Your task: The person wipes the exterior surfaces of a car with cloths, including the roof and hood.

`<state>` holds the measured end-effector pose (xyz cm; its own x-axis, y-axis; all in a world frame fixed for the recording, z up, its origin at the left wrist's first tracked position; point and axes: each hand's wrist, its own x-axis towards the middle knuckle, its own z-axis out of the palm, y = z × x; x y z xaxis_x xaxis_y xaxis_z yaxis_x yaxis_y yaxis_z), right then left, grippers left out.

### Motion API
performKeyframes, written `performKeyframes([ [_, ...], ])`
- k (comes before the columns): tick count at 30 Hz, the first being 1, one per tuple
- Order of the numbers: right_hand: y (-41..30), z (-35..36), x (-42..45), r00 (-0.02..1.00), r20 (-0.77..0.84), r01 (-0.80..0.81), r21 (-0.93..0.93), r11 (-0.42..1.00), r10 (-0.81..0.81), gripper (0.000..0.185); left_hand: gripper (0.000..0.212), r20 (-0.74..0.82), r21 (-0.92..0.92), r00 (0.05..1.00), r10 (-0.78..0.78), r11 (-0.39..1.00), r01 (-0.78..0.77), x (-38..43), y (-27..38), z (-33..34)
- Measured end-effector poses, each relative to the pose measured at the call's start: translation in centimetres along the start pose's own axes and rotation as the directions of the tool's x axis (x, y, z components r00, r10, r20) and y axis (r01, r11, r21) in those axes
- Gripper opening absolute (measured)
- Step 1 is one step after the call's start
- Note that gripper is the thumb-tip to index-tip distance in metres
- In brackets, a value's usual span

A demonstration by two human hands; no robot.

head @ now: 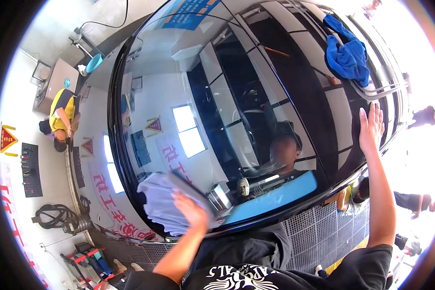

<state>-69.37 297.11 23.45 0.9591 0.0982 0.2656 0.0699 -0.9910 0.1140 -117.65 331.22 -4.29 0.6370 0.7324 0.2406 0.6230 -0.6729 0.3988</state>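
In the head view my left hand [192, 210] presses a pale lavender cloth [163, 206] against the lower corner of a car's windshield [217, 145]. A dark strip along the cloth's upper side is blurred. The glass mirrors the room and a person in a dark cap. My right hand [372, 127] lies flat on the edge of the black car roof [348, 119], fingers stretched and nothing in them. Just beyond those fingertips is a silver roof rail [380, 92]. A crumpled blue towel [348, 58] hangs over the rail, apart from my hand.
The glossy hood [105, 174] curves away at left. A person in a yellow shirt [63, 108] stands beyond it near a cabinet [54, 81] and a blue basin [94, 63]. A coiled hose [54, 216] hangs on the wall. Grated flooring [311, 232] lies below; several people are at right.
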Motion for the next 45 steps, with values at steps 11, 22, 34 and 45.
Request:
performKeyframes([
  [11,0.4,0.6,-0.8,0.999,-0.023,0.041,0.053,0.998,-0.040,0.081,0.076,0.141,-0.046,0.969,0.202,0.979,-0.198,27.0,19.3,-2.8],
  [22,-6.9,-5.1,-6.2,0.811,-0.348,0.577,0.346,0.740,-0.470,0.060,0.077,0.411,-0.299,0.672,0.616,0.787,-0.539,14.1,25.9,-10.0],
  [34,-28.0,-6.1,-15.3,0.549,0.055,0.827,0.107,0.552,-0.834,0.084,0.060,0.324,-0.314,0.883,0.341,0.919,-0.240,11.5,9.5,-13.0],
  [45,-41.3,-3.2,-4.5,0.528,-0.079,0.849,0.033,0.527,-0.845,0.070,0.077,0.180,-0.298,0.977,0.116,0.953,-0.059,18.1,4.6,-8.0],
])
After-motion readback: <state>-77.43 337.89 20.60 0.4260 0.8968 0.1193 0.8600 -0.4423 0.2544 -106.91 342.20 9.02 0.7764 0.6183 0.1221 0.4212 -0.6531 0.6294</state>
